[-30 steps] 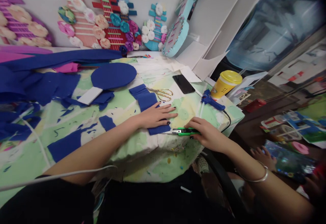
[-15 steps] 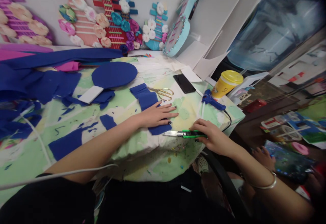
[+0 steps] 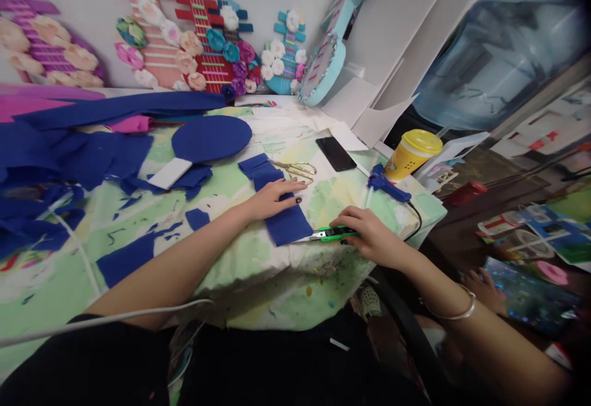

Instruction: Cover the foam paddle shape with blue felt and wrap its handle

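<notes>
A strip of dark blue fabric or paper [image 3: 287,226] lies near the table's front edge. My left hand [image 3: 272,199] rests flat across it, fingers stretched toward the right. My right hand [image 3: 372,236] grips a green and black utility knife [image 3: 335,233], whose blade points left and meets the strip's lower right corner. Whether the blade is under or over the strip I cannot tell. Gold-handled scissors [image 3: 302,172] lie just beyond my left hand, their blades partly at the strip. Blue scraps [image 3: 127,261] are scattered by my left forearm.
A blue oval [image 3: 212,137], a white block [image 3: 170,174] and a phone [image 3: 336,153] lie on the table. To the right are a blue glue gun [image 3: 388,183] and a yellow cup [image 3: 413,154]. Decorated guitar shapes [image 3: 210,55] lean on the wall. Another person's hand [image 3: 484,289] holds a tablet.
My left hand has slid back up the strip, uncovering more of its lower end. My right hand has moved a little left and up with the knife.
</notes>
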Available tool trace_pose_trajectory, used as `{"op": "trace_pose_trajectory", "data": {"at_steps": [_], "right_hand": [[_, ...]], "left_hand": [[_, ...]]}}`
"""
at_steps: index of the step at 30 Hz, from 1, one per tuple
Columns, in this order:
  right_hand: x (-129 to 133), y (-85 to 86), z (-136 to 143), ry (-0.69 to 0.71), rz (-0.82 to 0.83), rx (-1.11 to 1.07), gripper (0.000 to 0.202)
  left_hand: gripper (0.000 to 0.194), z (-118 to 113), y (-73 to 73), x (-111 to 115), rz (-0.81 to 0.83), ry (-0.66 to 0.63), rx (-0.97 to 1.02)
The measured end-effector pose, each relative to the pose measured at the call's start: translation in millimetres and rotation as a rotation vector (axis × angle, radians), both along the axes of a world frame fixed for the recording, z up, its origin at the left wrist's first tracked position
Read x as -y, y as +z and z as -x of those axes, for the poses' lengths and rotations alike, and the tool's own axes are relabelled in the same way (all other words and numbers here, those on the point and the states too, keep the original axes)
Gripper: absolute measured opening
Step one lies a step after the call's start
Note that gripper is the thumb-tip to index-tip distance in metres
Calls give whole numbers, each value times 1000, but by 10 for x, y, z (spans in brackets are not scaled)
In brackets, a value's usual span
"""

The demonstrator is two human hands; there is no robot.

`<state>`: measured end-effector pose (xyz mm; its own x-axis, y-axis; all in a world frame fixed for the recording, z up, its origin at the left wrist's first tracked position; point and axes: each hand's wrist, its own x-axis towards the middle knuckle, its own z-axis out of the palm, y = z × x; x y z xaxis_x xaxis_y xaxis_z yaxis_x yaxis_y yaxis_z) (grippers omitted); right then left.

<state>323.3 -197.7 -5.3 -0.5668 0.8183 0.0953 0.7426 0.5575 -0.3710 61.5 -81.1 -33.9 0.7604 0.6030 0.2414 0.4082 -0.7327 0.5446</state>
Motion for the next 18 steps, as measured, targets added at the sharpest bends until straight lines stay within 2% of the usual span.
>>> {"op": "trace_pose_trajectory", "data": {"at_steps": [4,7,18], "right_hand": [[-59,-3,129,37,-20,37,38],[-56,-1,210,59,-24,42,38],[158,-9,255,50,-20,11,35]], "left_hand": [[66,-26,44,40,-27,-99,-266],[72,-64,49,72,-104,-123,-374],[71,-95,21,107,-207,-115,-442]]}}
